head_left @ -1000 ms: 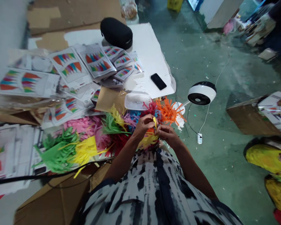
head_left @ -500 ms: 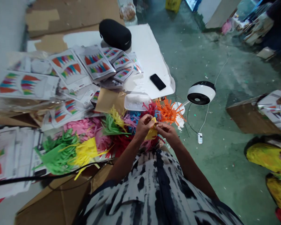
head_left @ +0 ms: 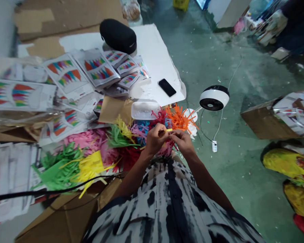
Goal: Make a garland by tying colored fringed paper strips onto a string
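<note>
My left hand (head_left: 155,137) is closed in a pinch on a small piece of yellow paper (head_left: 169,130), which shows between the fingertips. From the other side my right hand (head_left: 183,141) meets it, thumb and fingers pinched at the same piece. Most of the paper is hidden by the fingers. Just beyond the hands lie orange fringed paper (head_left: 179,118) and red fringed paper (head_left: 160,115). Pink-red strips show beneath the hands. To the left are green fringed paper (head_left: 58,168), yellow fringed paper (head_left: 90,165) and pink fringed paper (head_left: 84,140).
A white tray (head_left: 145,110) stands past the hands, near a phone (head_left: 167,87) and a black case (head_left: 118,36). Several printed packets (head_left: 98,69) are piled at left. A white-and-black fan (head_left: 214,98) stands right; a black cable (head_left: 53,191) crosses lower left.
Yellow paper hanging below my hands no longer shows there; only a small strip remains visible between the fingertips. My hands are closer together. The view has shifted slightly.
</note>
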Motion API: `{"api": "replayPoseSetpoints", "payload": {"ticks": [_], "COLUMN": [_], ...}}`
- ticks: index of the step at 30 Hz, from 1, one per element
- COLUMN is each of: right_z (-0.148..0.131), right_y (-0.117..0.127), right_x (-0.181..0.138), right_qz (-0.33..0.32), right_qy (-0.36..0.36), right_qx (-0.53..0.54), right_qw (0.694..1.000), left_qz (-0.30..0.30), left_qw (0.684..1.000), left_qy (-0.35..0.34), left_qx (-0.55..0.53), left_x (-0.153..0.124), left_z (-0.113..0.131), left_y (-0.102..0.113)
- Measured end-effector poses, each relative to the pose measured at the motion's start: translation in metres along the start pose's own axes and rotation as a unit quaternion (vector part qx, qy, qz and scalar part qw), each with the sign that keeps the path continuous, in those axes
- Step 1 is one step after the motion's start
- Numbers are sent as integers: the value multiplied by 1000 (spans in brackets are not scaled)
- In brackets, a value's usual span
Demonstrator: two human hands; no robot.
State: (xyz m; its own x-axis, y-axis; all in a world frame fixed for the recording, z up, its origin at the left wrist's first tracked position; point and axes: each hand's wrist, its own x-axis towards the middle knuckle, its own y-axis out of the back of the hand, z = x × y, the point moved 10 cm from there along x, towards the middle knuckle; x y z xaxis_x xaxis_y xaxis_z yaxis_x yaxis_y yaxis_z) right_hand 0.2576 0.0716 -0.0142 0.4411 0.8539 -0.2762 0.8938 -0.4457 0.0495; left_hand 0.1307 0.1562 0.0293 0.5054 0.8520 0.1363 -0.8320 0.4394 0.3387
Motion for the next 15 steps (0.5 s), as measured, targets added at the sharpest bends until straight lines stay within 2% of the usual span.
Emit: {"api": "replayPoseSetpoints", "payload": {"ticks": [3,11,15], "right_z": [10,-4,-13], "right_y": [2,11,12], "right_x": [2,-2,-4], "right_qz": [3,9,0], "right_qy": [-22,43,62], "right_qx": [16,-54,-83], "right_qw": [1000,998,995], "left_qz": [-22,-99,-102], "left_qw": [998,981,984], "left_qy": [-43,-144,-127], "left_qx": [39,82,64], "left_x": [-1,-3,-3], "left_z": [7,24,25], "left_y": [-4,-11,-10]}}
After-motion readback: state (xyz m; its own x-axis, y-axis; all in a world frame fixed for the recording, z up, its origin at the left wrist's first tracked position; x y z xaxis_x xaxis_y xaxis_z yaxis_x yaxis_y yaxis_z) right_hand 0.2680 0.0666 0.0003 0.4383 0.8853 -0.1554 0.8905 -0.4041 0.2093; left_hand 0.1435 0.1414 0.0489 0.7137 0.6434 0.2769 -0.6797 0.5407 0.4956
